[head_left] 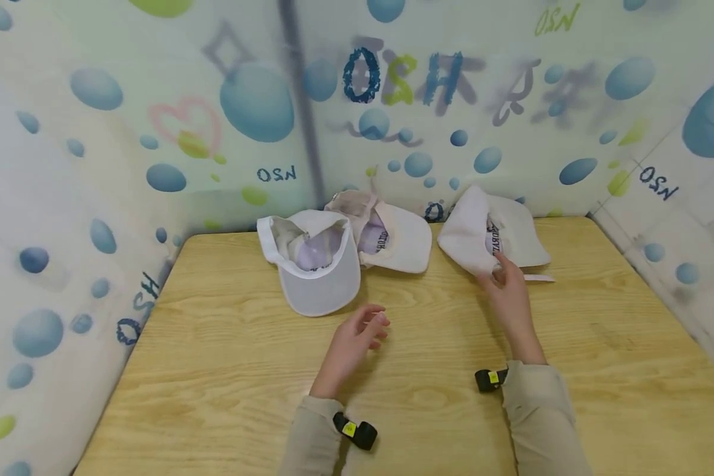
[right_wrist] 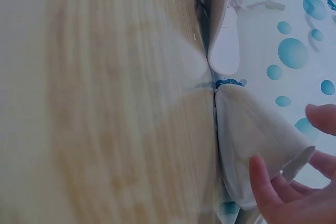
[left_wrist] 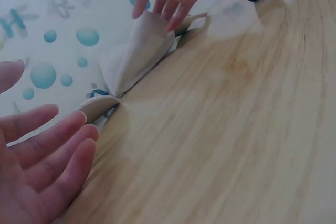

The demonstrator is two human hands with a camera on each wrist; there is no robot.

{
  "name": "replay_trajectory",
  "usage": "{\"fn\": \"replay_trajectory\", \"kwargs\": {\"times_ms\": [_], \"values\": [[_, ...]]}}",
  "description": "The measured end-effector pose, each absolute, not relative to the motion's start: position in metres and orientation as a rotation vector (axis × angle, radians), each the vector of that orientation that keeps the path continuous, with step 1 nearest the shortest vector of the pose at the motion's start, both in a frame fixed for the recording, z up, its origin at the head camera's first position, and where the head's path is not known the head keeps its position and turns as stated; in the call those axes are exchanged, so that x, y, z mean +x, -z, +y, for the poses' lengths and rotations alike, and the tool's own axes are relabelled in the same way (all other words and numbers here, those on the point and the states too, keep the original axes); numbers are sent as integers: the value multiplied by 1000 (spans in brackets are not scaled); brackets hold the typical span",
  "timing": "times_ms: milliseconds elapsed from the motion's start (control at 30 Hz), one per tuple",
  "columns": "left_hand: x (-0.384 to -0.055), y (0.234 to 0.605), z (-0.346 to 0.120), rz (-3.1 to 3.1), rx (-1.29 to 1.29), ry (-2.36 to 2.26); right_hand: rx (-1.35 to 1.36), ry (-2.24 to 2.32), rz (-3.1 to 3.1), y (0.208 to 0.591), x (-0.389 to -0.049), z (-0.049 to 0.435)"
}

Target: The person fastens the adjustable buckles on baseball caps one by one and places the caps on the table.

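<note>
Three pale baseball caps stand along the table's back edge. My right hand point(head_left: 508, 291) is at the near edge of the right cap point(head_left: 464, 231), its fingers overlapping that edge. In the right wrist view the thumb stands apart from the pale cloth point(right_wrist: 257, 135), and the fingers are loosely bent around its peak. Dark lettering shows inside this cap. My left hand point(head_left: 354, 344) hangs in front of the left cap point(head_left: 321, 291), fingers spread and relaxed, holding nothing. Beside that one, the middle cap point(head_left: 407, 241) lies with its opening toward me, partly covered by the left cap.
A thin white strip point(head_left: 538, 277) lies by the right cap's brim. The wooden table point(head_left: 226, 370) is bounded behind and at the sides by sheeting point(head_left: 488, 33) printed with blue drops and letters. Black bands point(head_left: 357, 431) are on both wrists.
</note>
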State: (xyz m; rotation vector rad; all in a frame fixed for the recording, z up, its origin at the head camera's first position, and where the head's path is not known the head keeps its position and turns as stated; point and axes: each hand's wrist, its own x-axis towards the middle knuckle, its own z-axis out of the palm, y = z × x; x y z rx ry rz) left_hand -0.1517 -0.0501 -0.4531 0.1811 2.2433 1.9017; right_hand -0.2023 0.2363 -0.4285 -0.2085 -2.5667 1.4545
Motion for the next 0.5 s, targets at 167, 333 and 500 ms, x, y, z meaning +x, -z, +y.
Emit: {"fn": "replay_trajectory", "kwargs": {"times_ms": [167, 333, 500], "values": [[-150, 448, -48, 2058, 240, -1991, -215, -1411, -2686, 430, -199, 233], [-145, 434, -49, 2019, 271, -1983, -204, -1483, -2791, 427, -197, 231], [-148, 438, -50, 2008, 281, -1998, -264, -1649, -2865, 423, -195, 225]]}}
